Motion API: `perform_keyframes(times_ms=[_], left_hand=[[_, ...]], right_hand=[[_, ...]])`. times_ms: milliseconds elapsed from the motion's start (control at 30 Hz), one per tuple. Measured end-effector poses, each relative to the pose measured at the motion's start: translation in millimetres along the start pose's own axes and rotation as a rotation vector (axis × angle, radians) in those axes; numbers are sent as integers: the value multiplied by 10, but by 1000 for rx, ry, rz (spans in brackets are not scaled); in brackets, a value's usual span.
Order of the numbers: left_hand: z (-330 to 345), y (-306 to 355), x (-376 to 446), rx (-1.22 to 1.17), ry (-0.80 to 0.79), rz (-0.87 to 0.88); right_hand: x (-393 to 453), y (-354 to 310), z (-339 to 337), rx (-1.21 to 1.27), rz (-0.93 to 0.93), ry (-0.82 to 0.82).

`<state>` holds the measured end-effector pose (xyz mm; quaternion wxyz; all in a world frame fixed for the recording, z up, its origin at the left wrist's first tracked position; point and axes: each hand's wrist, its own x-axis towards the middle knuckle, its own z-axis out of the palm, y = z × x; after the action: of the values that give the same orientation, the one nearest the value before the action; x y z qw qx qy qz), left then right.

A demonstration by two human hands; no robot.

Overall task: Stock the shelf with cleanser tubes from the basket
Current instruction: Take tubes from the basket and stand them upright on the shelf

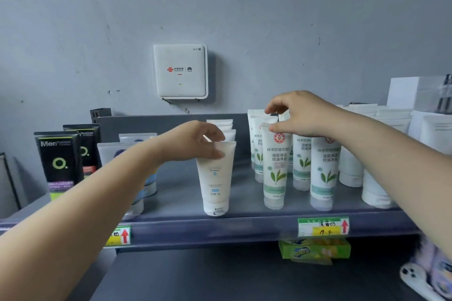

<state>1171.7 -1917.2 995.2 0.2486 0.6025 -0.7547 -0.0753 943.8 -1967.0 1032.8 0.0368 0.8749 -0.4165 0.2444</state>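
Grey shelf (pixel 244 217): plain white cleanser tube (pixel 215 178), cap down at the front edge, is being pinched at its crimp by the left hand (pixel 195 140); green-leaf tube (pixel 275 168), upright alongside, is being pinched by the right hand (pixel 300 115).

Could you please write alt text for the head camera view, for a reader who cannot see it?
A person's left hand grips the top of a plain white tube on a grey shelf, while the right hand pinches a green-leaf tube standing among others.
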Motion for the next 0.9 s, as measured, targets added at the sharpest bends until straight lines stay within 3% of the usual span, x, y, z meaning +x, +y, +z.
perform_keyframes(times_ms=[300,900], left_hand=[[20,7,91,104,-113,-23],[8,-19,125,48,-163,13]], right_hand=[[100,150,44,-50,-17,-303],[152,127,-81,103,-95,-463]])
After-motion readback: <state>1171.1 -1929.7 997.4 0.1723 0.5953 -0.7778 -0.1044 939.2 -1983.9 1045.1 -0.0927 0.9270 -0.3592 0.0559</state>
